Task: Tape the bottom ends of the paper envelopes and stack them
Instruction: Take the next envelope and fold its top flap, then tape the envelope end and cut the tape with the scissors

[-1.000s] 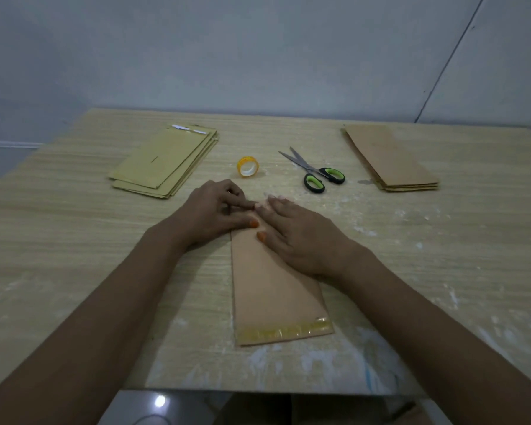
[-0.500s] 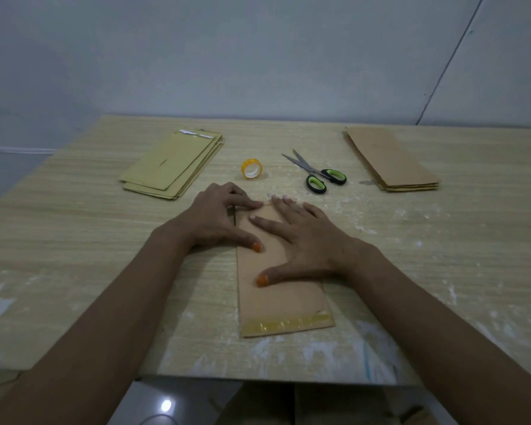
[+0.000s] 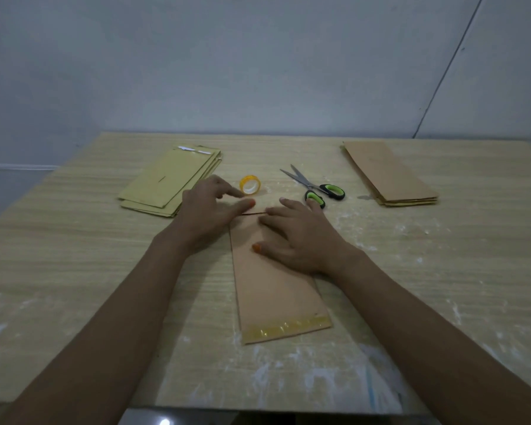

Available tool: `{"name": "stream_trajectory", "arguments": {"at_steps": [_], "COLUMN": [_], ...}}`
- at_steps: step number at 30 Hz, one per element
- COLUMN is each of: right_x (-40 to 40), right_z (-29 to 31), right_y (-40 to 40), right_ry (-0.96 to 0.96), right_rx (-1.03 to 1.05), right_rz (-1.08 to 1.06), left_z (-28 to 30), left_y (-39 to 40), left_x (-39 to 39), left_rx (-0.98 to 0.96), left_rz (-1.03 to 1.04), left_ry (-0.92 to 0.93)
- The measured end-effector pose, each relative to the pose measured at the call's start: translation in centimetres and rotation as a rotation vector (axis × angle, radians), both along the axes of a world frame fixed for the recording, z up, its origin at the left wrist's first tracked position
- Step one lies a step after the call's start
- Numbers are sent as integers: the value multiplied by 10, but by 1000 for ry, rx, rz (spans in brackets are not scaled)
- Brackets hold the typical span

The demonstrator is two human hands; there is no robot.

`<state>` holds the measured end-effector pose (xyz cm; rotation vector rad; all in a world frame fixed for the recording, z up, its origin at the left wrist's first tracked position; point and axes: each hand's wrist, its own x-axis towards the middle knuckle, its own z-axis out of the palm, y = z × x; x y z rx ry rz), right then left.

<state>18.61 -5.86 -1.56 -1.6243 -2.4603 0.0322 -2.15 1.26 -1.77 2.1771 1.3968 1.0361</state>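
A brown paper envelope [image 3: 276, 289] lies lengthwise on the table in front of me, with a strip of clear tape [image 3: 285, 328] across its near end. My right hand [image 3: 298, 237] rests flat on its far half, fingers spread. My left hand [image 3: 209, 210] hovers just left of the envelope's far end, fingers straight and pointing toward the yellow tape roll [image 3: 250, 185], holding nothing. A stack of yellowish envelopes [image 3: 166, 182] lies at the back left. A stack of brown envelopes [image 3: 390, 176] lies at the back right.
Green-handled scissors [image 3: 316, 188] lie right of the tape roll, close to my right fingertips. The wooden table [image 3: 74, 271] has white smears near its front edge. A grey wall stands behind the table.
My left hand has lifted off the envelope's far end and moved toward the tape roll. My right hand stays on the envelope, its thumb drawn in closer. The view has tilted up.
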Motion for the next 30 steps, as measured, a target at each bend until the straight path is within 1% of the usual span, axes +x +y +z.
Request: {"name": "stream_trajectory", "arguments": {"at_steps": [2,3,5,7,9,10,11,12,15,17,18,21,27,29,30], "right_x": [-1,-1,-2,-1,0,0,2,2,5,6,6,7,8,7,6], "right_z": [-1,-1,-2,-3,-4,-5,-5,-5,-5,-7,-7,-3,5,13,18], "right_y": [6,8,14,17,18,17,17,17,18,20,20,19,29,31,32], "right_ry": [57,89,154,197,186,180,197,242,481,659,755,1003,1222,1341,1457], "right_rx": [63,102,179,187,160,148,141,137,88,61,50,-51,-117,-268,-386], "right_rz": [-2,-6,-24,-33,-27,-21,-19,-16,-29,-72,-107,-205,-276,-292,-284], "left_z": [5,7,7,2,-1,-1,1,5,11,8,6,2,0,-1,-1], "left_y": [13,20,34,43,45,43,41,36,16,5,2,3,3,3,3], "left_x": [7,10,17,26,32,34,37,38,46,50,50,48,47,46,46], "left_rx": [100,94,20,-39,-40,-29,-27,-49,-265,-419,-475,-547,-563,-562,-563], "left_rz": [53,77,111,135,164,177,180,166,31,-56,-89,-144,-198,-197,-200], "left_ry": [-60,-51,8,79,90,51,-30,-157,-591,-760,-806,-846,-842,-843,-847]}}
